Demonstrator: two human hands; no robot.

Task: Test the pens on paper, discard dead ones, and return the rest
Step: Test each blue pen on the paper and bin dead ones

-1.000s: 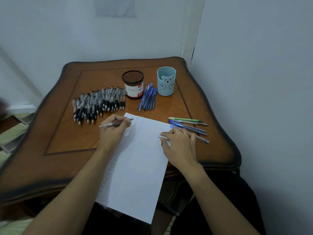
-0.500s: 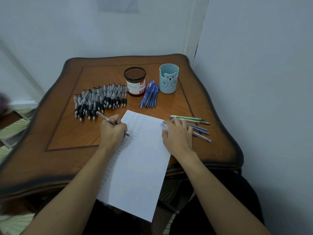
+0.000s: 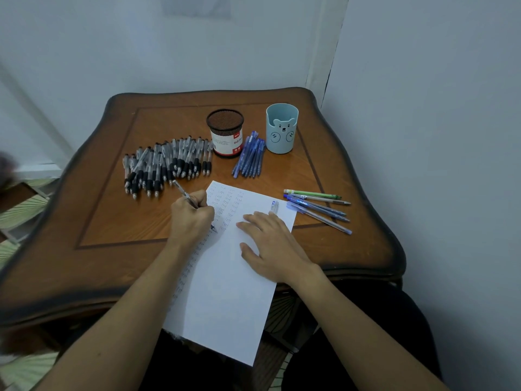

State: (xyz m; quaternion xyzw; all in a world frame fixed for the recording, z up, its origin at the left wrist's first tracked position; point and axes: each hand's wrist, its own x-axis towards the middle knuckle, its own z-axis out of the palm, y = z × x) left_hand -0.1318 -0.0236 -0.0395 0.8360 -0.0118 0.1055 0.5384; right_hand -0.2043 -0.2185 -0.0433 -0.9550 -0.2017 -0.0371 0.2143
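Gripped a slim clear pen (image 3: 184, 193) in the left hand (image 3: 193, 218), with fingers curled round the barrel and the tip down on the sheet of paper (image 3: 225, 277), near its left edge, among columns of small faint marks. Pressed the right hand (image 3: 270, 244) flat on the same sheet, with fingers straight and a little spread, holding nothing. Saw the end of another pen (image 3: 274, 206), with blue print on it, just beyond the right fingertips at the far right corner of the paper; could not tell whether touched by the fingers. Found the paper lying at a slant on the wooden worktop (image 3: 98, 221), with the near end hanging over the front edge.

Behind the left hand, saw a heap of grey pens with black grips (image 3: 169, 165), tips mostly toward the person. Right of the heap, saw a black mesh cup (image 3: 225, 134) with a red and white label, then a bunch of blue pens (image 3: 251, 158) lying side by side, then a light blue cup (image 3: 282, 128) with a bear face, both cups upright. Right of the paper, saw several loose pens (image 3: 318, 210) on the worktop, with a green pen (image 3: 313, 194) farthest back.
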